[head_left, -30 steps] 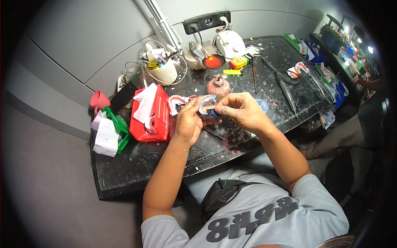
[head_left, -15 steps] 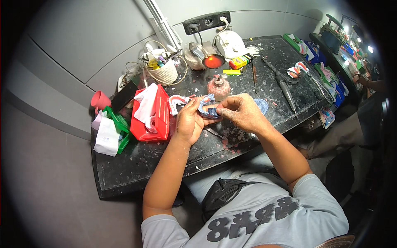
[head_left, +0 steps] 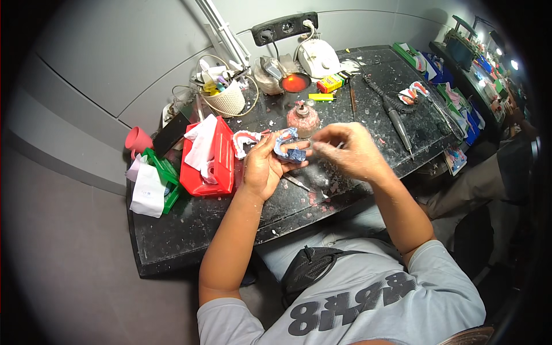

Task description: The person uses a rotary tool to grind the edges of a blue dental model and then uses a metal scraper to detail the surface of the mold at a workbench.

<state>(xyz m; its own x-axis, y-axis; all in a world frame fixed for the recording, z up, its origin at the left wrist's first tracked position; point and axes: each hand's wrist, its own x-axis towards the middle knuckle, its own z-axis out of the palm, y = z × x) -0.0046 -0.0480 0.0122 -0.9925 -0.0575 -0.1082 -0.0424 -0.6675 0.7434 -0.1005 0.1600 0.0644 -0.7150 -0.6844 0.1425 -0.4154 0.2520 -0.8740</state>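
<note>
Spotter: What are you seeing in the head view?

Operator: I'm watching the left hand (head_left: 265, 167) cradling a blue-and-white dental model (head_left: 281, 149) above the black surface (head_left: 178, 241); its grip is supporting from below with the fingers, thumb lying along the edge; the right hand (head_left: 353, 152) is hovering just beside, apart from the model, its fingers curling towards the thumb; I'm not managing to tell whether that grip is pinching anything small.

Spotter: What's worrying you?

Operator: I'm reckoning the model could be slipping off those fingers and chipping if the hand is tilting or the thumb is easing; I'm also minding the squat pink jar (head_left: 303, 119) standing just beyond, since a careless sweep of the right hand could be tipping it; a slim tool (head_left: 298, 184) is lying near the hands, perhaps risking a nick should someone be reaching down blindly.

Spotter: Any lettering?

Operator: I'm seeing big dark characters sprawling across the grey shirt (head_left: 345, 310); I'm leaving them uncopied; a yellow-and-red box (head_left: 329, 84) is carrying print too small for me, and the white paper (head_left: 147, 198) at the left is showing only faint marks.
</note>
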